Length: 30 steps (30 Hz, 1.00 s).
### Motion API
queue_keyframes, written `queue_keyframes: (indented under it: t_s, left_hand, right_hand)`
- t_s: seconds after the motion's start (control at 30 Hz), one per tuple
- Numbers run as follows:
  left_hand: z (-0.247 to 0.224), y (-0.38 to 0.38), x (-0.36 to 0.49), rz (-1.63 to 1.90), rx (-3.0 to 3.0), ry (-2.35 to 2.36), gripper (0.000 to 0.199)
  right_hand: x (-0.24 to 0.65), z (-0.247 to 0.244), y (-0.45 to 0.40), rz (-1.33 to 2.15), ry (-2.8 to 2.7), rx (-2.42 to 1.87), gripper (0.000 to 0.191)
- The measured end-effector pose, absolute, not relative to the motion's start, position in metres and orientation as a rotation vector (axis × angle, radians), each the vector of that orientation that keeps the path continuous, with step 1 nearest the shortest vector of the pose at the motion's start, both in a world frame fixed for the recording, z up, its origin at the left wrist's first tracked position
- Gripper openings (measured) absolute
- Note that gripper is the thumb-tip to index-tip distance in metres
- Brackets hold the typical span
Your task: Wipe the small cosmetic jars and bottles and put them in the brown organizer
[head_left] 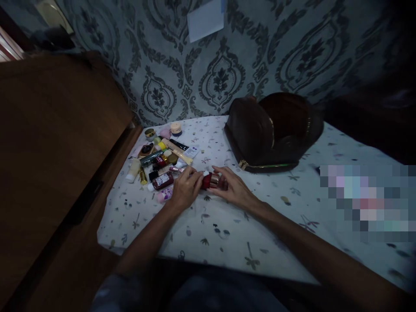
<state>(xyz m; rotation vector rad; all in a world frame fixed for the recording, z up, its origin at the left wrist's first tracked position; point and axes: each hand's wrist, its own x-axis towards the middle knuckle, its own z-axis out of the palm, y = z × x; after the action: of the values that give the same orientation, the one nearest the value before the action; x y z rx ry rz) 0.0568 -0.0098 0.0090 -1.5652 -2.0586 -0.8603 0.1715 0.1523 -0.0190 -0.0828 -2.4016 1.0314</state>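
Observation:
My right hand (236, 187) curls its thumb and fingers around the end of a red cosmetic bottle (206, 182) with a shiny rose-gold band; its exact kind is hard to tell in the dim light. My left hand (186, 187) is closed at the bottle's other end, with its fingertips against it. Something small and white shows between the left fingers and the bottle. Beside the left hand lie a dark red bottle (162, 180) with a pale label and a pink-and-purple tube (165, 194).
Several cosmetics cluster at the table's left: a gold-capped tube (143, 176), a cream tube (133, 170) and a jar (176, 128). An unzipped brown bag (248, 134) stands near the wall. A wooden panel (58, 130) borders the left. A pixelated patch covers the right side.

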Motion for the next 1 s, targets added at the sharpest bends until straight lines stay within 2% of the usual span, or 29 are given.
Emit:
queue_keyframes:
  t_s: [0.23, 0.4, 0.63, 0.77, 1.0]
  left_hand:
    - [0.0085, -0.0096, 0.0563, -0.884, -1.583, -2.036, 0.022]
    - [0.0109, -0.0103, 0.0572, -0.854, -1.600, -1.987, 0.020]
    - [0.0139, -0.0111, 0.0645, -0.748, -1.611, -1.898, 0.017]
    - [0.0123, -0.0108, 0.0644, -0.756, -1.612, -1.927, 0.017]
    - [0.0118, -0.0098, 0.0589, -0.834, -1.585, -2.020, 0.019]
  right_hand:
    - [0.1724, -0.0140, 0.1521, 1.071, -2.471, -0.237, 0.046]
    - [0.1730, -0.0158, 0.1500, 1.094, -2.421, -0.204, 0.046]
    - [0.1776, -0.0177, 0.1455, 0.819, -2.440, -0.010, 0.046]
    - [0.1792, -0.0160, 0.1444, 0.696, -2.486, 0.026, 0.050]
    - [0.1764, -0.0177, 0.1486, 0.834, -2.431, -0.005, 0.065]
